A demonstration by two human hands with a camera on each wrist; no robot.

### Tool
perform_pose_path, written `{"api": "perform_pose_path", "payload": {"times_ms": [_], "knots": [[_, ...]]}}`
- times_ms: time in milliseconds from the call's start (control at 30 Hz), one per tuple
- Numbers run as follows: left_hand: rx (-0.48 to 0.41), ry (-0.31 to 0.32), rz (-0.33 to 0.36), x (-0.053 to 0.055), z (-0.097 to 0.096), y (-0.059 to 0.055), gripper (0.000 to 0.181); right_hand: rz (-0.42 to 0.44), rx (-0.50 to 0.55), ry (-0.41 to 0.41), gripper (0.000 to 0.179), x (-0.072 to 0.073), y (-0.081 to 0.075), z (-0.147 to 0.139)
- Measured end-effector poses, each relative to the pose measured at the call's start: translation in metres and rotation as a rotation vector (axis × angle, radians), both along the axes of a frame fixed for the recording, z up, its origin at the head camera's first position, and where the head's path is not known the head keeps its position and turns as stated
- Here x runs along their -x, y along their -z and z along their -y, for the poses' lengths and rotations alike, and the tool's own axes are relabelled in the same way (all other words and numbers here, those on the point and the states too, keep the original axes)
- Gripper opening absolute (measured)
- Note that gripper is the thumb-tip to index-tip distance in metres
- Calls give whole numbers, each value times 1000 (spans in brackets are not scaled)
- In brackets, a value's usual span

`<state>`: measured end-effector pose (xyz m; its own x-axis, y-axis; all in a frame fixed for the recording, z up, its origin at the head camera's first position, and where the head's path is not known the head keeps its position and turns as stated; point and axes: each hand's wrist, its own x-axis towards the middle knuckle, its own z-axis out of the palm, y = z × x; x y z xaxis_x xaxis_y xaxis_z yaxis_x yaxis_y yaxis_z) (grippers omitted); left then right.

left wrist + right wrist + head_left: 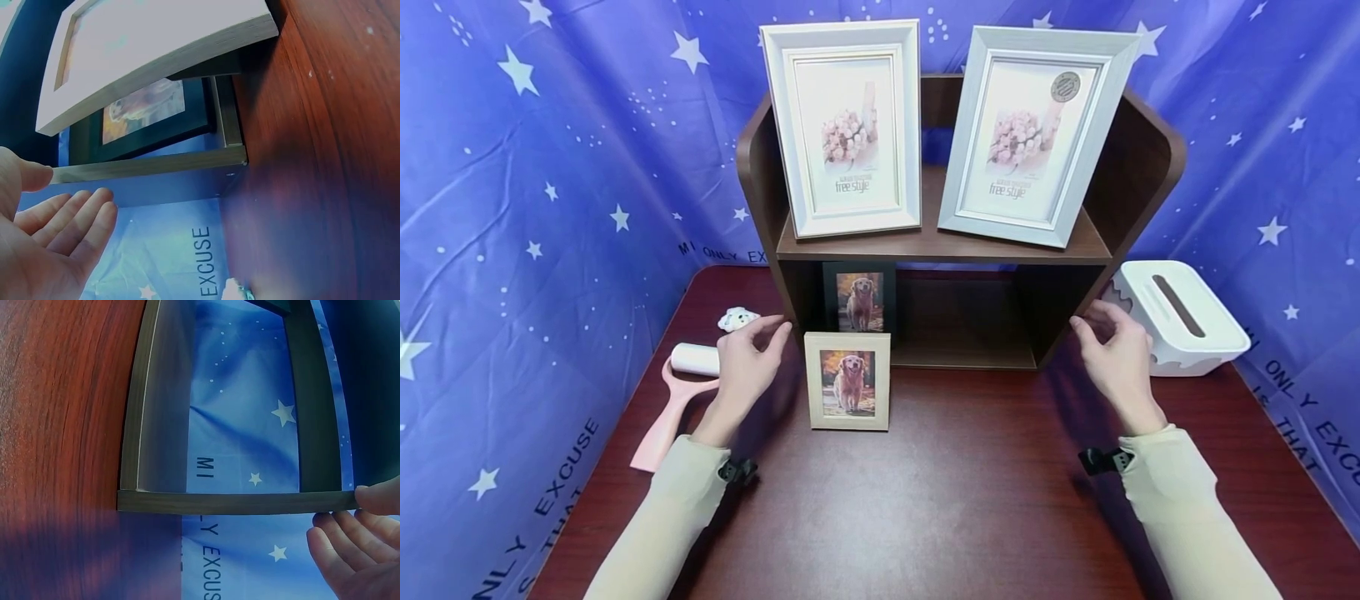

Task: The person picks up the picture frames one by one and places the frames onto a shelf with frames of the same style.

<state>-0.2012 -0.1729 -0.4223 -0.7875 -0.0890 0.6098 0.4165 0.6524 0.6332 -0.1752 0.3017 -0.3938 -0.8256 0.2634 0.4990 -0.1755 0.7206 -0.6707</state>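
A dark brown two-tier desk shelf (925,250) stands between the two hands. At its left side panel is my left hand (748,362), thumb tip right at the front edge and fingers fairly straight along the outer side. My right hand (1112,354) pinches the front edge of the right side panel (237,502), thumb opposite the fingertips. On the top tier lean a white picture frame (908,133) and a silver-grey one (958,150). A black frame (889,292) with a dog photo stands in the lower tier. Before it is a pale wooden frame (848,423), also showing a dog.
Left of the shelf lie a pink-handled lint roller (670,412) and a small white figurine (737,318). A white tissue box (1198,321) sits right of the right hand. A blue star-patterned curtain (587,167) surrounds the dark red wooden table (940,517).
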Motion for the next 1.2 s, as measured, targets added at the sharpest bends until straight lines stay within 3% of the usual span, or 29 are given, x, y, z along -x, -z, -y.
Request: {"api": "perform_pose_path", "payload": {"times_ms": [400,700,933,1100,1200], "knots": [[-10,22,69,-24,7,1,24,5,-4,-10,27,-1,0,0],[-2,59,127,-38,10,10,24,-12,-24,9,26,-1,0,0],[48,72,184,-43,14,17,26,-35,-40,-1,24,0,1,0],[30,120,218,-43,14,20,28,-53,-46,-5,23,1,2,1],[-8,155,278,-45,12,19,30,-55,-44,-1,25,1,2,2]]}}
